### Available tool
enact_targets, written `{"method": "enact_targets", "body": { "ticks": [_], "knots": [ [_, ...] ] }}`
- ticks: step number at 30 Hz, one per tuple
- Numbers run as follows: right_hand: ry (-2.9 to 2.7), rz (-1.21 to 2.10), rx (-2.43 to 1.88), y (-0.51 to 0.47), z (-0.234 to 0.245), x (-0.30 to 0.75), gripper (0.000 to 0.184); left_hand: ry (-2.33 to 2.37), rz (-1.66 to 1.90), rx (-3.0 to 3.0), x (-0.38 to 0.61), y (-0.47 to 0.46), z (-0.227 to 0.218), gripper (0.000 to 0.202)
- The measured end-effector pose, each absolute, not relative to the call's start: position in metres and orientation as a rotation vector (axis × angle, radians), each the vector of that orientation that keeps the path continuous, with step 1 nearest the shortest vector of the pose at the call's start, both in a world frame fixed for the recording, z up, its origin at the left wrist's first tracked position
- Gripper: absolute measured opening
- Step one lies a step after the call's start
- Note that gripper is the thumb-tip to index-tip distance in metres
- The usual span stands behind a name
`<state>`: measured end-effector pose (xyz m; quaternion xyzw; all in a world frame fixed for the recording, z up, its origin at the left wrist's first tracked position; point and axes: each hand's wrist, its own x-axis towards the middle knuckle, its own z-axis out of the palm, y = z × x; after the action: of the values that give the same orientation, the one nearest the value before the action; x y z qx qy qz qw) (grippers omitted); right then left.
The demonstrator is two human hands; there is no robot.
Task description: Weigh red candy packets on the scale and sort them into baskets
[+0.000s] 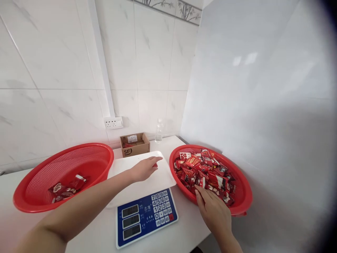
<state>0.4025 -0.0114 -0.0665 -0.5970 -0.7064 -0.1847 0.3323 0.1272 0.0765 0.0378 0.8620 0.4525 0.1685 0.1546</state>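
My left hand (145, 169) is over the white weighing pan (137, 188) of a digital scale, one finger pointing right and the others curled. A bit of red shows by its fingertips; whether that is a packet is unclear. My right hand (214, 211) is at the near rim of the right red basket (243, 188), its fingers loosely stretched over the edge by a heap of small red snack packets (202, 167). No packet shows in it. The blue scale panel (146, 218) with displays and keys faces me.
Another red basket (86, 149) on the left holds several dark red packets (68, 188). Behind the scale stand a small cardboard box (135, 150) and a clear plastic bottle (159, 131). A tiled wall with a socket (113, 122) and a grey panel (252, 105) border the white table.
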Motion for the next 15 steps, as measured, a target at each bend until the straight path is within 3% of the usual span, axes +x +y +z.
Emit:
{"method": "enact_targets", "body": {
  "ticks": [4, 8, 12, 15],
  "knots": [
    [-1.826, -0.297, -1.593, -0.011, -0.063, 0.406, 0.046, 1.407, 0.503, 2.404, 0.081, 0.048, 0.033, 0.046],
    [-1.556, 0.023, -1.615, -0.011, -0.045, 0.403, 0.047, 1.558, 0.773, 2.214, 0.056, 0.017, 0.017, 0.043],
    [-1.310, 0.405, -1.427, 0.001, -0.022, 0.370, 0.045, 1.675, 1.065, 1.960, 0.048, -0.005, -0.001, 0.036],
    [-1.436, 0.634, -1.292, 0.016, -0.015, 0.330, 0.044, 1.641, 1.146, 1.947, 0.046, -0.010, -0.006, 0.032]
  ]
}}
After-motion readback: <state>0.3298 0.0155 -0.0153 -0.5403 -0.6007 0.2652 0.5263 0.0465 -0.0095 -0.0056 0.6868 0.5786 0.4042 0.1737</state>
